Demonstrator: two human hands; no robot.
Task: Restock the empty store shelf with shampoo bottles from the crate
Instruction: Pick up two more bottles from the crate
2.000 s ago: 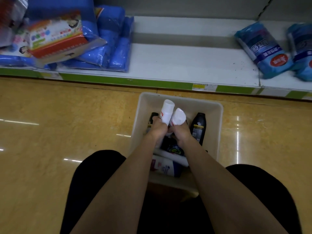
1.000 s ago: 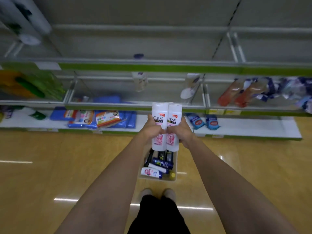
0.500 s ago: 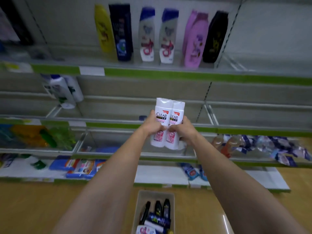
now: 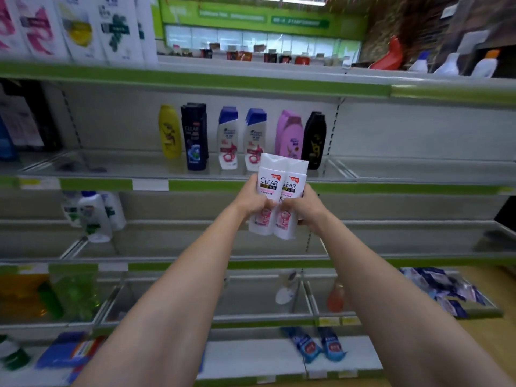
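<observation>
Your left hand [image 4: 252, 202] grips one white pink-labelled shampoo bottle [image 4: 265, 196] | your right hand [image 4: 305, 206] grips its twin [image 4: 289, 202], touching | both before green-edged shelf [image 4: 391, 188] | pink bottle [image 4: 290, 134], black bottle [image 4: 315, 138] directly behind

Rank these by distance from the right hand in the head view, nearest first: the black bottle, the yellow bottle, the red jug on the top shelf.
From the right hand, which grips a white Clear bottle:
1. Black bottle, on the shelf just above the hand.
2. Yellow bottle, same shelf, far to the left end of the row.
3. Red jug, top shelf, up and to the right.
</observation>
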